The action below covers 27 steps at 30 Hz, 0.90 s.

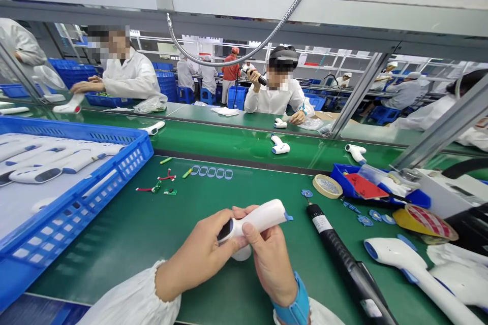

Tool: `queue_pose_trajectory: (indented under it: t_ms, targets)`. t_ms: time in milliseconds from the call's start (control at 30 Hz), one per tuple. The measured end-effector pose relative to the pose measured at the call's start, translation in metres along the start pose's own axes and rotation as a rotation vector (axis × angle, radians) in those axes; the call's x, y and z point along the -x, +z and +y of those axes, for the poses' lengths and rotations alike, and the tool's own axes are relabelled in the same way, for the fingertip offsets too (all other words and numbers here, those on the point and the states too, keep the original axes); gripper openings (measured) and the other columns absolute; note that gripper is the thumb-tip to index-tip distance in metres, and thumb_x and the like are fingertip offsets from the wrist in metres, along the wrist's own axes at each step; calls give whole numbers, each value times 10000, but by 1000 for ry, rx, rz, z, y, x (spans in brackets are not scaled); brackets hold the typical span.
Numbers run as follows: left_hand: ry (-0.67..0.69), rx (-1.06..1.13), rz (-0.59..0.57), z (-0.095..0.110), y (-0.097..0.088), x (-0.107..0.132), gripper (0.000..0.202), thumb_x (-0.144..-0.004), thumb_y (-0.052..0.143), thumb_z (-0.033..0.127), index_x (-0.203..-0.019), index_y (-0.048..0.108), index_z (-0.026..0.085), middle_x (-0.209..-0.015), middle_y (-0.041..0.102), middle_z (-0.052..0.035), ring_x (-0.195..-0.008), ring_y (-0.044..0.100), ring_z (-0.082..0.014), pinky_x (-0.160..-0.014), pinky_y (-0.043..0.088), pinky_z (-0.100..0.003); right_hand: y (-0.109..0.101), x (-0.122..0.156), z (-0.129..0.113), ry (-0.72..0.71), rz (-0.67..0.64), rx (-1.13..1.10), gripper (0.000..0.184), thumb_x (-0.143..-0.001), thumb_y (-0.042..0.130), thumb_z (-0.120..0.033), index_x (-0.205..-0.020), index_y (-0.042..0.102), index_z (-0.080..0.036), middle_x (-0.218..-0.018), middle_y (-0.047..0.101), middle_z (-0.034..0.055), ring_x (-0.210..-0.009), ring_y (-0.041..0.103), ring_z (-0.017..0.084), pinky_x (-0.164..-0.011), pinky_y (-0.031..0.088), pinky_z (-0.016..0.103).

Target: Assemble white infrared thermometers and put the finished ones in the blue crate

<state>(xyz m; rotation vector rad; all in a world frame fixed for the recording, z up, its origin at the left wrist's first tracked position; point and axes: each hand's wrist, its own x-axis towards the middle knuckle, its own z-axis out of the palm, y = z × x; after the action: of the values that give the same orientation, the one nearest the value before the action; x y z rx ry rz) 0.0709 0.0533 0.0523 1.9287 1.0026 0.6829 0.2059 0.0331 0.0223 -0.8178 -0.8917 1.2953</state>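
Both my hands are closed around a white gun-shaped thermometer housing (263, 217) above the green work surface. My left hand (198, 251) grips its end with the dark window. The fingers of my right hand (270, 259), which wears a blue wrist strap, wrap the middle, thumb on top. A small blue piece sticks out at the housing's far right end. Part of a round white shape shows beneath it. Right of my hands lies a black electric screwdriver (343, 259). Beyond them are small circuit boards with wires (155, 188) and a row of blue frame-shaped pieces (212, 172).
A blue crate (110, 183) of white housings stands at left. To the right are a tape roll (328, 186), a blue parts bin (381, 188) and more white housings (404, 256). Across the green conveyor (213, 134), which carries several housings, co-workers sit. A metal frame runs overhead.
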Motion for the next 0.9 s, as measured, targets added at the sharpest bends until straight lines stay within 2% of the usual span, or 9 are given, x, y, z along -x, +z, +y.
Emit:
queue_pose_trajectory:
  t_ms: [100, 200, 333, 400, 500, 600, 700, 800, 900]
  targets:
    - [15, 149, 61, -2, 9, -1, 278, -820, 533, 371, -1054, 554, 222, -958, 606, -15, -837, 525, -176, -717, 399, -240, 1, -2, -3, 8, 15, -6, 254, -728, 673, -354, -904, 562, -207, -969, 676, 42, -1014, 584, 230, -912, 430, 382]
    - [-92, 487, 69, -6, 14, -5, 280, -793, 576, 391, -1003, 565, 206, -958, 597, -21, -870, 534, -174, -729, 422, -233, -3, -4, -12, 83, 14, 3, 281, -741, 660, -364, -943, 548, -206, -978, 671, 43, -982, 593, 216, -879, 445, 362]
    - [-422, 1105, -88, -11, 15, -13, 340, -820, 489, 479, -892, 564, 155, -618, 558, -2, -491, 510, -118, -518, 452, -251, -11, -7, -23, 90, -69, -5, 436, -690, 704, -373, -1052, 517, -219, -982, 664, 47, -911, 605, 205, -803, 475, 346]
    - [-461, 1341, -107, -11, 14, -16, 397, -838, 429, 509, -879, 566, 139, -650, 587, -32, -526, 552, -138, -576, 492, -297, -11, -8, -24, 0, -31, 42, 416, -659, 732, -355, -999, 532, -224, -958, 661, 36, -870, 609, 192, -774, 486, 330]
    - [-367, 1575, 147, -12, 15, -20, 377, -839, 435, 495, -788, 563, 145, -855, 629, -75, -797, 604, -174, -771, 487, -318, -5, -7, -22, -163, 191, 195, 356, -667, 732, -319, -930, 505, -242, -874, 654, 2, -806, 615, 167, -734, 497, 308]
    - [-287, 1531, 444, -14, 19, -28, 360, -823, 498, 441, -582, 463, 176, -584, 562, 9, -611, 573, -118, -643, 483, -247, 6, 5, -24, -233, 251, 387, 269, -709, 691, -308, -894, 503, -248, -839, 645, 5, -761, 616, 169, -672, 501, 298]
    - [-277, 1408, 565, -14, 21, -38, 441, -801, 528, 445, -487, 368, 180, -402, 439, 54, -379, 448, -85, -438, 397, -207, 17, 22, -31, -329, -50, 579, 141, -725, 658, -259, -823, 556, -249, -817, 648, 21, -760, 610, 184, -684, 496, 313]
    - [-268, 1346, 553, -10, 22, -44, 471, -786, 531, 476, -448, 399, 175, -379, 458, 27, -331, 440, -108, -371, 342, -223, 26, 35, -30, -587, -387, 692, 123, -700, 654, -208, -749, 544, -235, -667, 622, 1, -632, 582, 162, -639, 493, 315]
    - [-140, 1252, 396, -5, 26, -43, 508, -808, 490, 459, -401, 447, 159, -386, 473, -1, -347, 469, -121, -381, 347, -236, 38, 41, -16, -866, -371, 791, 129, -706, 606, -207, -673, 481, -200, -540, 544, -26, -499, 508, 115, -501, 435, 261]
